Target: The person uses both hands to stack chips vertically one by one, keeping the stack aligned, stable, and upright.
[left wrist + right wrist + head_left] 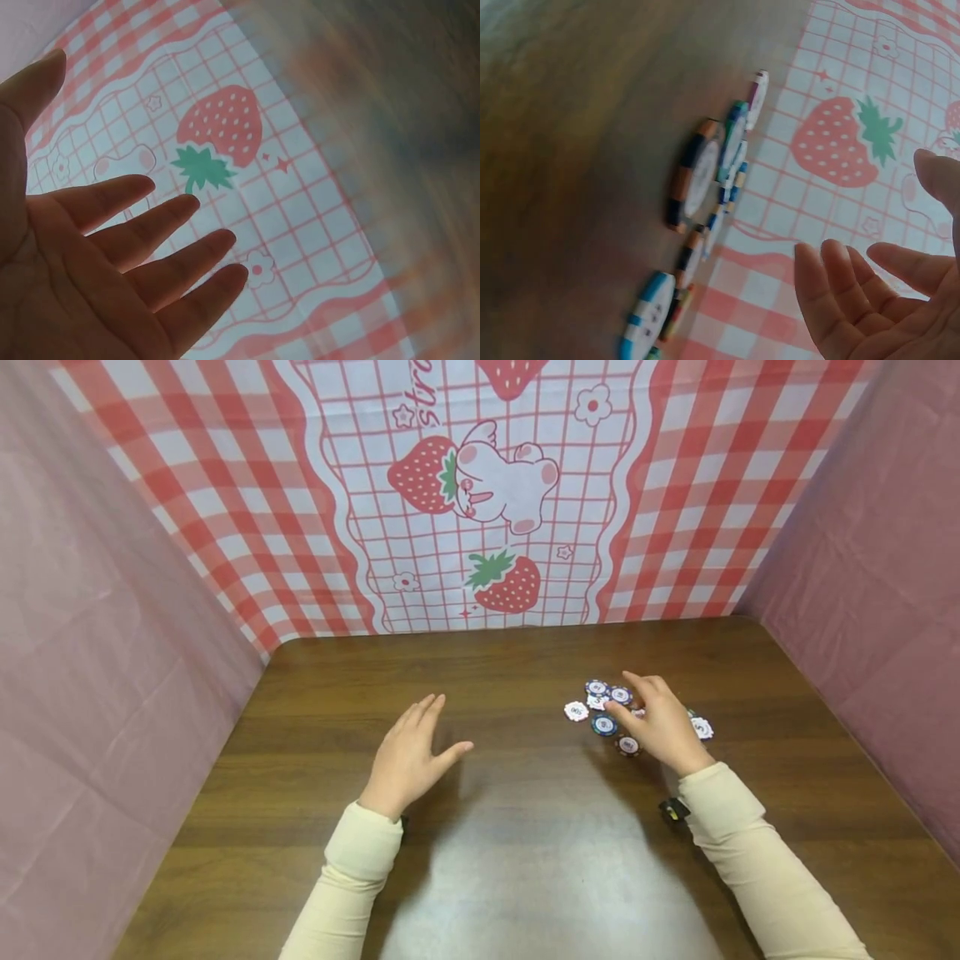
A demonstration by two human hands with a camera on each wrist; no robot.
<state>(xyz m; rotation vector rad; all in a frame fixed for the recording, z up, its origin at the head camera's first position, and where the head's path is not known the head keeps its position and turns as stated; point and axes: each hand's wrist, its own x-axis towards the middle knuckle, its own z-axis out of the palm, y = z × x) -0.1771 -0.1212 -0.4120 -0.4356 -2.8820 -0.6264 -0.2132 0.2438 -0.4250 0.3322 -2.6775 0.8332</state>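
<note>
Several poker chips lie loosely spread on the right part of the table, among them a white chip point(576, 711), a green-edged chip point(603, 725) and a brown-edged chip point(628, 746). Above them hovers my right hand point(663, 727), its fingers apart and holding nothing; it hides some of the chips. In the right wrist view an orange-and-black-edged chip point(695, 176) and a blue-and-white-edged chip point(648, 316) appear on the tabletop, away from the fingers. My left hand point(408, 756) is held over the left half of the table with fingers extended, and its palm point(67, 292) holds nothing.
The brown wooden table point(510, 827) has rounded far corners. Behind it hangs a red-checked cloth point(682, 510) with strawberry prints. Pink curtains point(112, 693) flank both sides. A dark wrist device point(675, 810) sits at the right sleeve.
</note>
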